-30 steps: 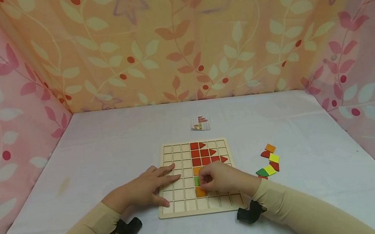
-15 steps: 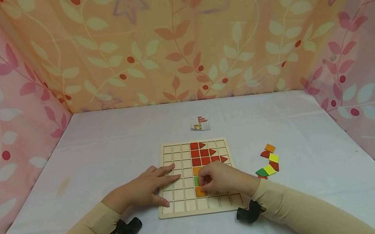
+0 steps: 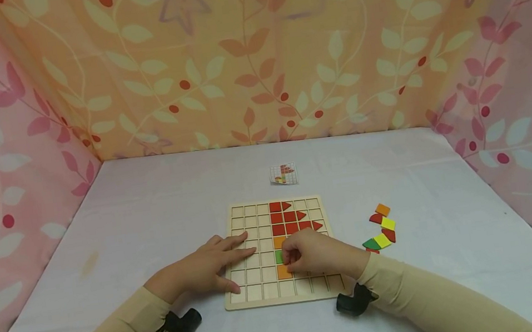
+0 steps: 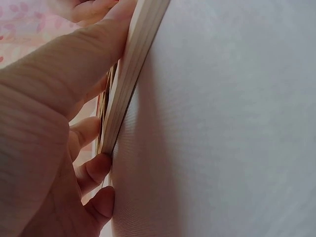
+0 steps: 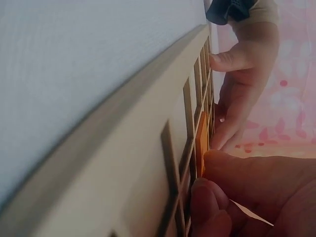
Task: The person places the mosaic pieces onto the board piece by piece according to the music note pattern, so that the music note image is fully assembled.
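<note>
A wooden grid board [image 3: 256, 296] lies on the white table. Red square and pointed tiles [image 3: 277, 218] fill part of its far rows. Below them, in one column, sit an orange tile [image 3: 279, 242], a green tile [image 3: 279, 257] and another orange square tile [image 3: 284, 272]. My right hand [image 3: 319, 252] has its fingers curled, with thumb and fingertip at the nearer orange tile; in the right wrist view that orange tile [image 5: 201, 143] stands slightly proud of the grid. My left hand [image 3: 202, 268] rests on the board's left side, fingers spread and thumb [image 4: 106, 37] near the edge.
Right of the board lies a loose chain of tiles: an orange square [image 3: 383, 210], yellow pieces [image 3: 388, 224], a green piece [image 3: 371, 244] and red pieces [image 3: 389, 235]. Beyond the board is a small printed pattern card [image 3: 284, 175]. Patterned cloth [image 3: 251, 55] walls the table's back and sides.
</note>
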`<move>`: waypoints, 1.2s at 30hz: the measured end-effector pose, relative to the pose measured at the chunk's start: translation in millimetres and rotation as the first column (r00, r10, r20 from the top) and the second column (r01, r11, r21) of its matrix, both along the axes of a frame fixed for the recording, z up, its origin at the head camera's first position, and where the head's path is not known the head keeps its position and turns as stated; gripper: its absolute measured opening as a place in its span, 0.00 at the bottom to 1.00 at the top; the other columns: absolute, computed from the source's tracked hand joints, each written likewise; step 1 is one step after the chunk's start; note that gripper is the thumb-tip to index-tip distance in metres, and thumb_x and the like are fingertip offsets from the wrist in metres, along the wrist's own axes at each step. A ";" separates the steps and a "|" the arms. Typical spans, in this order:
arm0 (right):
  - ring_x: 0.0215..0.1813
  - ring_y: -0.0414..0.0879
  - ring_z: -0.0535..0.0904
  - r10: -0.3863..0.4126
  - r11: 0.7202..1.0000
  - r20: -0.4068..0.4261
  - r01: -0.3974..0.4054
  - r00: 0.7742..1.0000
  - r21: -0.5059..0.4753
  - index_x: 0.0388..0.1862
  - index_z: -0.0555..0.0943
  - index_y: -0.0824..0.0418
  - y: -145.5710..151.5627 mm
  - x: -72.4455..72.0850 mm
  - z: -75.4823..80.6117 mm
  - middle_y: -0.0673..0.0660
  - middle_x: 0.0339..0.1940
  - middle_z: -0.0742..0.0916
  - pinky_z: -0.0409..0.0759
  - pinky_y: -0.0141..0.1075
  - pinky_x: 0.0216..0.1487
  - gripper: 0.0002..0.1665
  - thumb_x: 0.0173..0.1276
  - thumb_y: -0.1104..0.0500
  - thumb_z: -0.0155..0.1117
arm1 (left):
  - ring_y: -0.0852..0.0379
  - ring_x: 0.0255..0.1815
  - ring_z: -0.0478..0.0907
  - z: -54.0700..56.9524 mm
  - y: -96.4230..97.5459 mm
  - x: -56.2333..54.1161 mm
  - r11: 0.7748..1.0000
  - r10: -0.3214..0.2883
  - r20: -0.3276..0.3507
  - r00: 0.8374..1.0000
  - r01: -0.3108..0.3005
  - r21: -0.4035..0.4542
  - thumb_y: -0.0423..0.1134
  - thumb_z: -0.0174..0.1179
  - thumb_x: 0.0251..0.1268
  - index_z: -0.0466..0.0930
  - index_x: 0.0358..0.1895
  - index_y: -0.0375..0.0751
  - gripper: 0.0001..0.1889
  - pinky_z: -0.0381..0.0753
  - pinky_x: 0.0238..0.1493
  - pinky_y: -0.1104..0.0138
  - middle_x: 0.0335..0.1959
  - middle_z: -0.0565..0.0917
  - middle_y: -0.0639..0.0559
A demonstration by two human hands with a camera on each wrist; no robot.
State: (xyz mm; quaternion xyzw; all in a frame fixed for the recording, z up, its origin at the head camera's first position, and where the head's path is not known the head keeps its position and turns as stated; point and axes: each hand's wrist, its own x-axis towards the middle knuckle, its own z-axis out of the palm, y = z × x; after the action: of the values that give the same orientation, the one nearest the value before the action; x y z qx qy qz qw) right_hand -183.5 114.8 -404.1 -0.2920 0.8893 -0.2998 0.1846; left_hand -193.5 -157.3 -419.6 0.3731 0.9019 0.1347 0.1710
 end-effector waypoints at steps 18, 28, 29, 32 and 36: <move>0.30 0.42 0.72 -0.147 0.989 -0.032 0.148 0.989 0.027 0.27 0.81 0.56 62.0 -14.8 20.1 0.46 0.22 0.79 0.71 0.35 0.33 0.03 0.57 0.63 0.66 | 0.59 0.57 0.55 -2.1 -0.2 -0.3 1.000 -0.006 -0.007 1.000 0.006 -0.001 0.71 0.55 0.43 0.54 0.69 0.69 0.44 0.64 0.52 0.61 0.73 0.47 0.60; 0.30 0.43 0.71 -0.209 0.974 -0.066 0.214 0.976 0.070 0.28 0.81 0.58 96.0 -18.9 29.2 0.47 0.22 0.78 0.71 0.35 0.32 0.03 0.56 0.66 0.64 | 0.59 0.57 0.55 -1.3 0.6 0.2 1.000 0.010 0.003 1.000 -0.010 -0.001 0.71 0.55 0.42 0.54 0.68 0.70 0.44 0.64 0.51 0.60 0.73 0.47 0.60; 0.30 0.43 0.71 -0.219 0.972 -0.062 0.223 0.974 0.072 0.28 0.81 0.58 99.4 -19.0 29.7 0.48 0.23 0.78 0.71 0.35 0.32 0.03 0.57 0.66 0.64 | 0.59 0.57 0.55 -1.1 0.8 0.4 1.000 0.012 0.005 1.000 -0.012 -0.001 0.71 0.55 0.42 0.54 0.68 0.70 0.44 0.65 0.51 0.60 0.73 0.47 0.60; 0.31 0.44 0.72 -0.253 0.963 -0.049 0.256 0.966 0.087 0.30 0.81 0.58 110.0 -19.0 30.7 0.48 0.24 0.80 0.72 0.36 0.32 0.02 0.57 0.64 0.64 | 0.59 0.57 0.55 -0.2 0.8 1.0 1.000 0.008 0.005 1.000 -0.008 0.004 0.70 0.56 0.43 0.55 0.68 0.69 0.43 0.64 0.51 0.60 0.73 0.48 0.60; 0.32 0.45 0.72 -0.301 0.946 -0.019 0.301 0.953 0.117 0.30 0.81 0.56 123.2 -17.7 30.2 0.48 0.27 0.81 0.72 0.37 0.31 0.02 0.58 0.62 0.65 | 0.58 0.57 0.55 0.8 0.5 1.6 1.000 0.001 0.001 1.000 -0.001 0.009 0.69 0.56 0.43 0.56 0.69 0.67 0.43 0.64 0.52 0.60 0.73 0.48 0.58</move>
State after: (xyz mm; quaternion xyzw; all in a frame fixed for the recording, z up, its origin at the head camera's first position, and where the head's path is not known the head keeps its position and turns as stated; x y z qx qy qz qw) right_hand -201.2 238.0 -373.9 -0.1414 0.9397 -0.2711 0.1532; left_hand -191.9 -156.8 -418.8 0.3732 0.9015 0.1388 0.1697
